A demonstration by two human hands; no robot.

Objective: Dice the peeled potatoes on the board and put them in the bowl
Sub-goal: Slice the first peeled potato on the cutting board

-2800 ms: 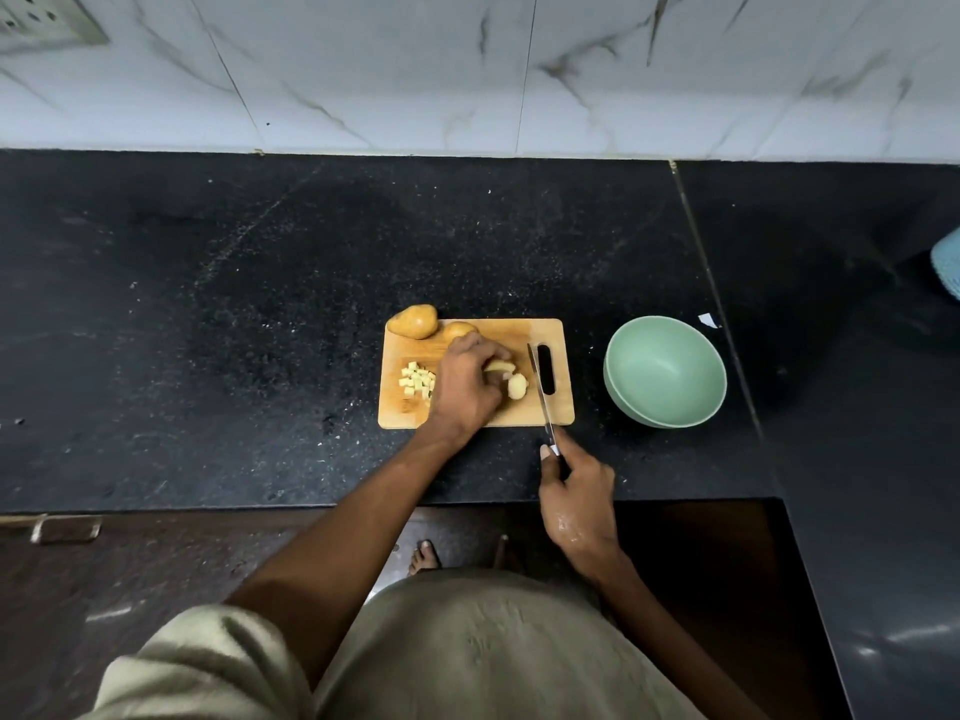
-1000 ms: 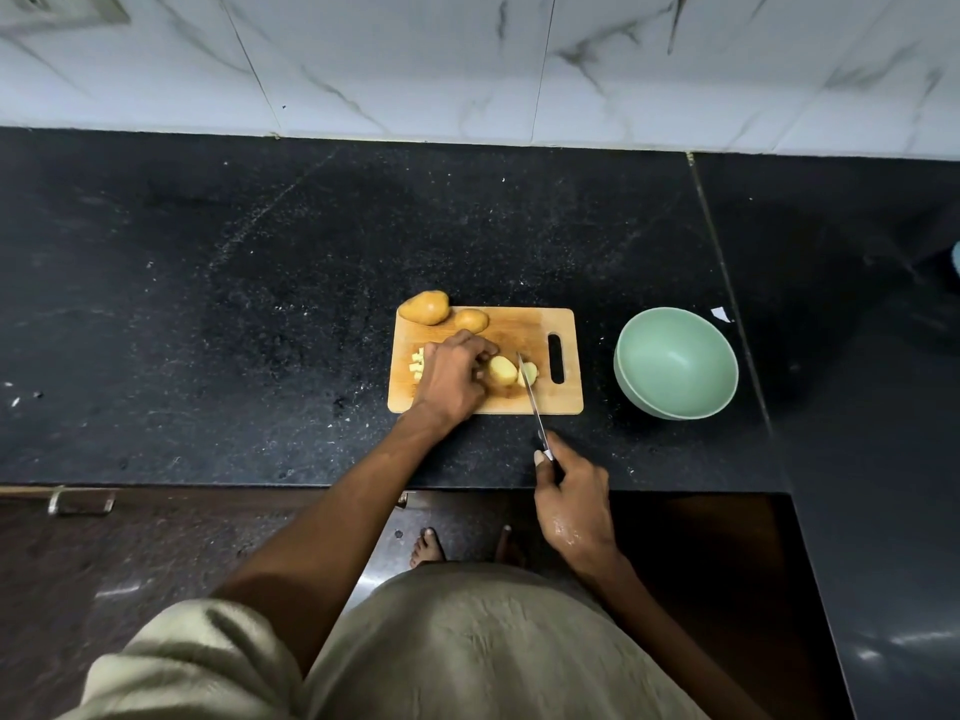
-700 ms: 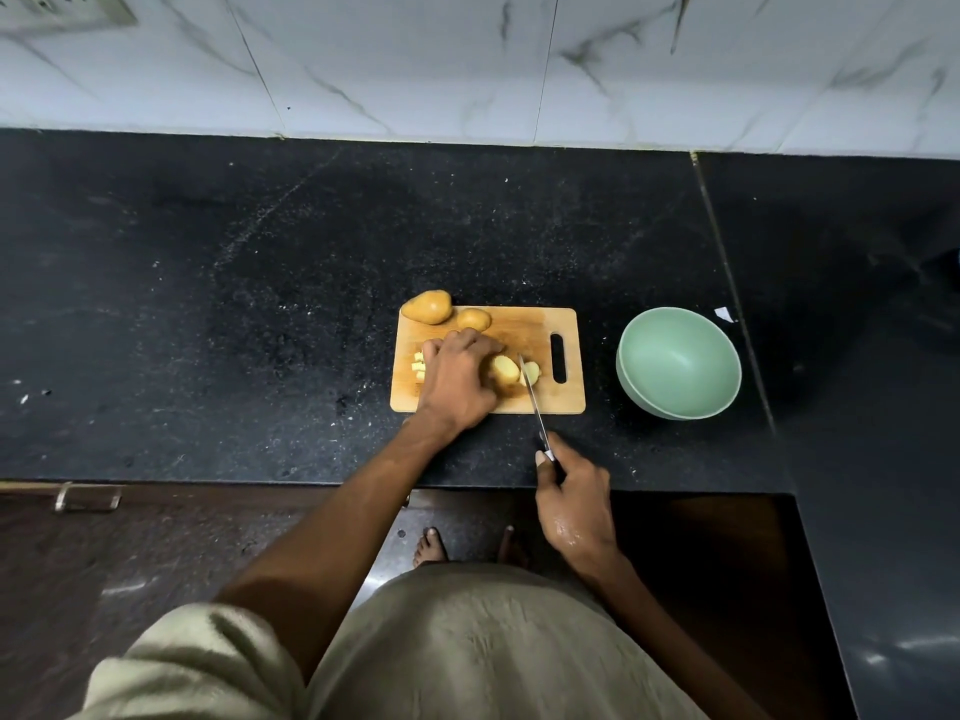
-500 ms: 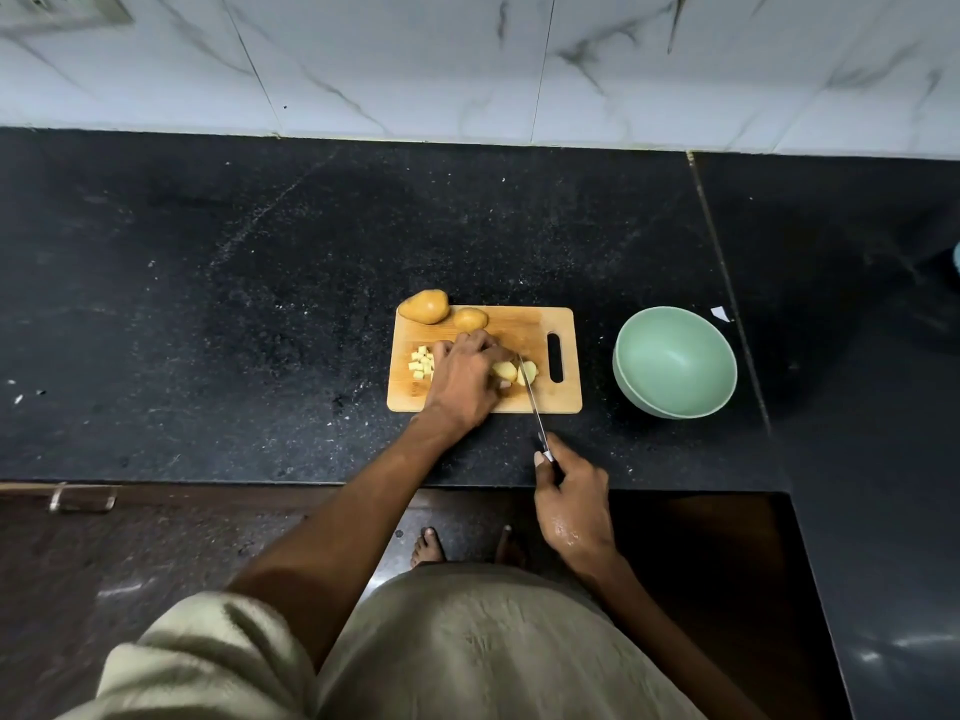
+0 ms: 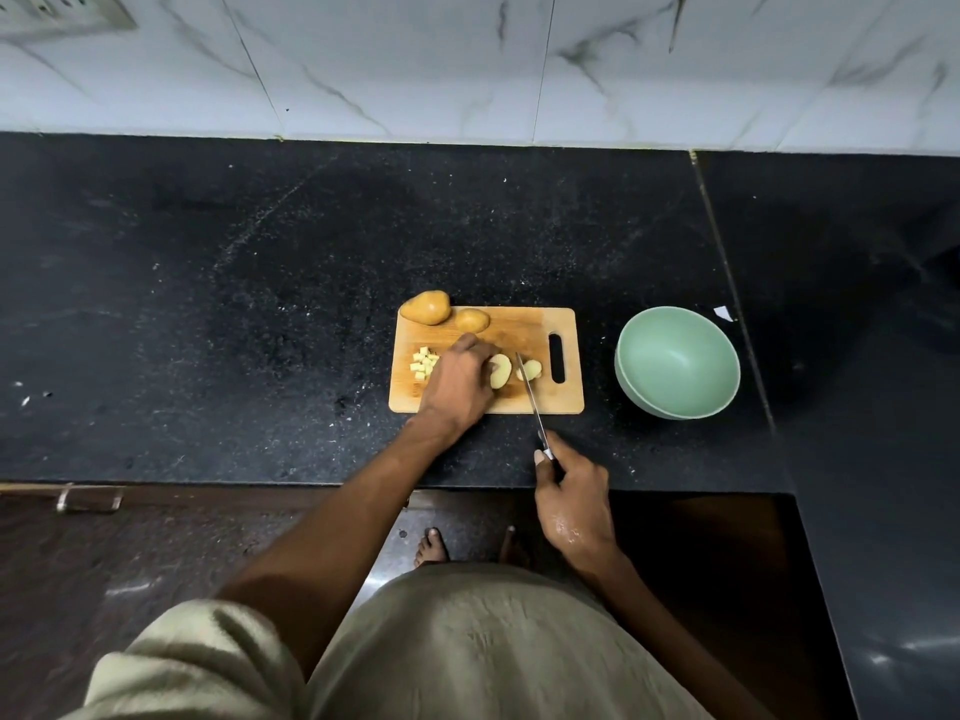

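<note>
A pale, peeled potato piece [image 5: 500, 371] was held down near the middle of the wooden board [image 5: 524, 324] by the curled fingers of the left hand [image 5: 460, 384]. A smaller cut slice [image 5: 531, 370] lay just beside it toward the board's handle slot, with the blade of the knife [image 5: 530, 394] standing between the two. The knife's handle was gripped by the right hand [image 5: 571, 498], off the board's near edge. A small heap of pale dice [image 5: 423, 363] lay on the board's far-left part, beside the left hand. Two whole yellowish-brown potatoes [image 5: 427, 307] sat at the board's back left corner, one overhanging the edge. The green bowl [image 5: 678, 362] stood on the black bench [image 5: 208, 304] near the board's handle end, apart from it. Bare bench stretched wide behind the board and beyond its left edge.
</note>
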